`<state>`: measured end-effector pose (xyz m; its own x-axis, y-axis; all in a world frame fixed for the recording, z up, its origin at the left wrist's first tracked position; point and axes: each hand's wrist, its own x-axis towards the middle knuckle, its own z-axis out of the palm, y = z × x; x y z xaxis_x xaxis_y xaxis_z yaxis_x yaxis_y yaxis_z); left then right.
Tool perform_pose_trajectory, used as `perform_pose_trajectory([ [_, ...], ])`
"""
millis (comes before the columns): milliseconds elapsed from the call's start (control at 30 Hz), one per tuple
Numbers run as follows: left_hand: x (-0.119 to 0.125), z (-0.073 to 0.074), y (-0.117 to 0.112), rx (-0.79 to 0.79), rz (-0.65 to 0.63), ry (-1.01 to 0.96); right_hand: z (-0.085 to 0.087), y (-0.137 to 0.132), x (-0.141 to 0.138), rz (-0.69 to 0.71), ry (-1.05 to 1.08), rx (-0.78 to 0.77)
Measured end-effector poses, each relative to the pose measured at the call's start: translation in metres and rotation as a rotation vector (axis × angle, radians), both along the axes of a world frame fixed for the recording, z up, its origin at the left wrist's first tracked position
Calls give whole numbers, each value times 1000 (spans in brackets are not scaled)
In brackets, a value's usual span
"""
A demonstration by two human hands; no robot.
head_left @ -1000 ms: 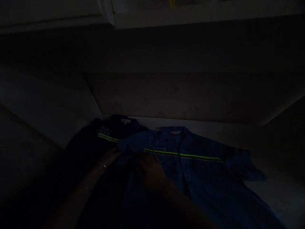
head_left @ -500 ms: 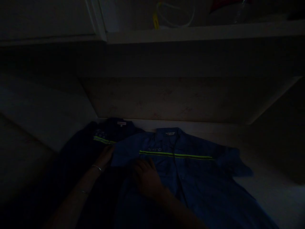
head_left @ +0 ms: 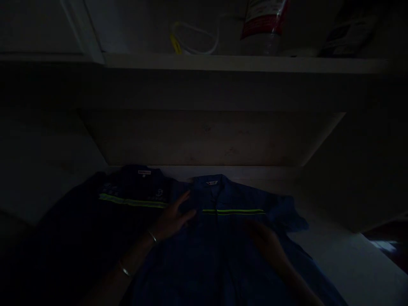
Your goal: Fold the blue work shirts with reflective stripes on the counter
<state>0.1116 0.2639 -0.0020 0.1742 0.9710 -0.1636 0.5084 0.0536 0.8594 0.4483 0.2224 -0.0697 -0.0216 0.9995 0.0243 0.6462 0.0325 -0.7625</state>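
Note:
A blue short-sleeved work shirt [head_left: 204, 255] with a yellow-green stripe across its chest is spread flat, collar away from me. Left of it, partly overlapped, lies a darker navy work jacket [head_left: 127, 216] with a similar stripe and a collar label. Over the blue shirt's left chest and sleeve is my left hand [head_left: 174, 216], fingers apart, with two bracelets on the wrist and arm. My right hand [head_left: 263, 240] is over the shirt's right side below the stripe. Darkness and blur hide its fingers.
Above the surface runs a shelf [head_left: 242, 63] holding a white cable [head_left: 204, 36] with a yellow tag and a clear bottle with a red label [head_left: 263, 23]. A patterned back panel [head_left: 191, 136] stands behind the clothes. Side walls close in left and right. The scene is very dark.
My left hand has moved right, from the gap between the garments onto the blue shirt. My right hand has shifted right across the shirt. The view has turned right, showing more of the shelf.

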Motion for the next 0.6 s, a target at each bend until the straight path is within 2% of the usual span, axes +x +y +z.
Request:
perform_pose_trajectory([
  [33, 10, -10, 0, 37, 29, 54, -3, 8, 31, -150, -18, -4],
  [100, 22, -37, 0, 215, 62, 251, -9, 22, 92, -437, -72, -35],
  [133, 24, -53, -1, 304, 36, 373, -12, 28, 119, -520, -70, -77],
  [200, 25, -85, -3, 416, -45, 600, -15, 37, 160, -618, -55, -159],
  [300, 24, -115, -8, 499, -105, 800, -19, 52, 187, -653, -48, -229],
  [400, 24, -121, -10, 550, -116, 892, -23, 70, 187, -625, -36, -267],
  [500, 24, -116, -11, 575, -128, 937, -25, 80, 185, -546, 8, -286],
  [600, 25, -112, -12, 589, -120, 947, -26, 78, 189, -496, 44, -244],
])
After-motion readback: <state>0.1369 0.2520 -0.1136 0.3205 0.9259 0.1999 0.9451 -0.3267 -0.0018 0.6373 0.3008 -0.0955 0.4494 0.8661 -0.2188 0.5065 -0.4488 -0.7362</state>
